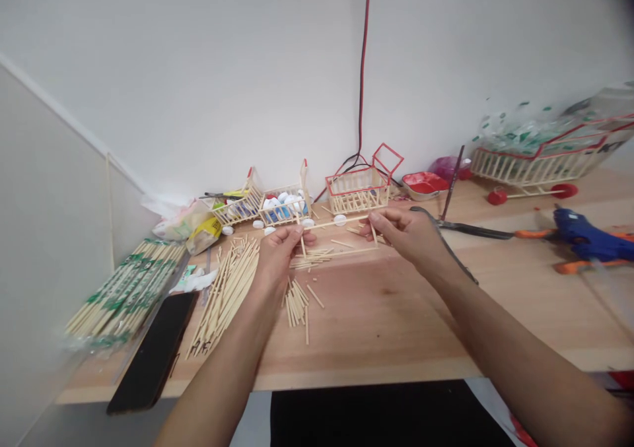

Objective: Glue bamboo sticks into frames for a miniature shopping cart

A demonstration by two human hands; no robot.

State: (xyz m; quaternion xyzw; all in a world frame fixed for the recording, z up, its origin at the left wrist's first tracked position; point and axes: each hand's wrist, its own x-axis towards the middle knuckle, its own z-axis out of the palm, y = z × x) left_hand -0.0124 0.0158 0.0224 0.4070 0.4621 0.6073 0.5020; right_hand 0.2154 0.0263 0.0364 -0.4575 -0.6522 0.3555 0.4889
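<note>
Between my two hands is a rectangular wooden stick frame, with long sticks running across and a short stick at each end. My left hand pinches its left end between thumb and fingers. At the right end, the thumb and fingers of my right hand are closed on the frame near the short stick. Loose cut sticks lie on the table below my left hand, and a pile of longer sticks is beside my left forearm.
Small stick carts stand along the wall, with a larger cart of plastic bottles at right. A red paint tray, pliers and a blue glue gun lie rightward. Packaged chopsticks and a black phone lie left.
</note>
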